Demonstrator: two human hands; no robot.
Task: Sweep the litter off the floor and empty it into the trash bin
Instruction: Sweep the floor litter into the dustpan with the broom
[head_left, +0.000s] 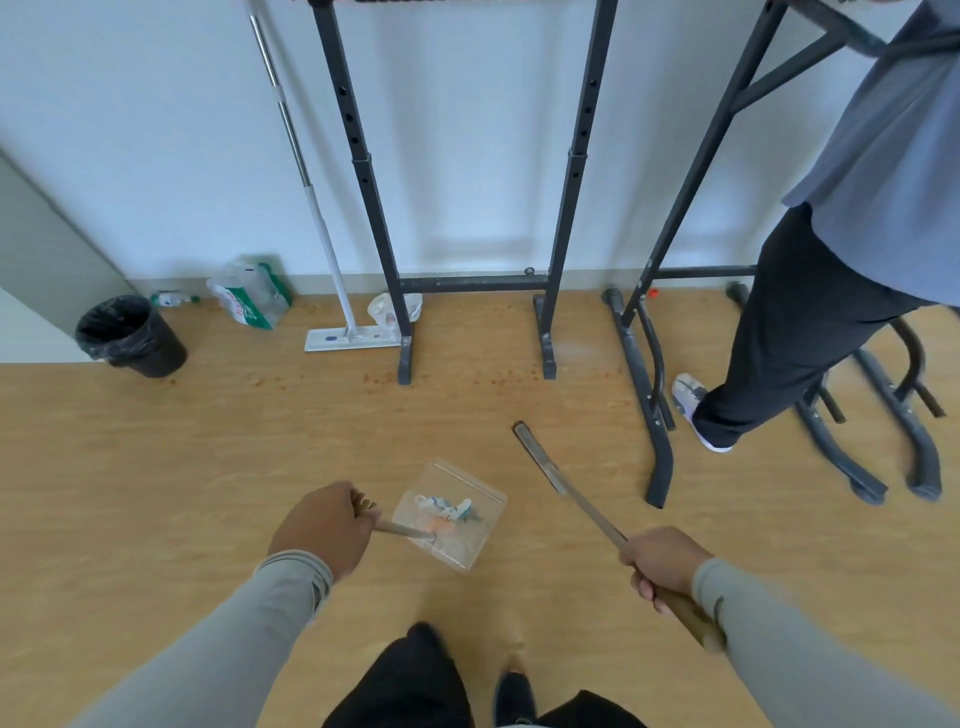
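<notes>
Clear plastic makes up the see-through dustpan (451, 514), and small bits of white, blue and orange litter (445, 512) are held inside it. The dustpan is kept up off the light wooden floor (156, 467) by its thin stick handle, which is gripped by the left hand (324, 527) with curled fingers. A long, thin broom with a brown wooden handle (587, 506) is gripped by the right hand (667, 564), and its dark end is pointed down toward the floor just past the dustpan.

The sweeping step looks done, since the litter is already in the pan. The carrying step seems to be in hand now. The round black trash bin with a black bag liner (130, 335) is seen far off to the left, by the white wall (156, 130).

Next, the dustpan needs to be kept level while it is walked over to the bin, so nothing is spilled. Then it must be tipped over the open bag.

Black metal frame legs (382, 218), a white flat mop (332, 249) and another person's dark trouser leg (779, 364) are seen farther back.
</notes>
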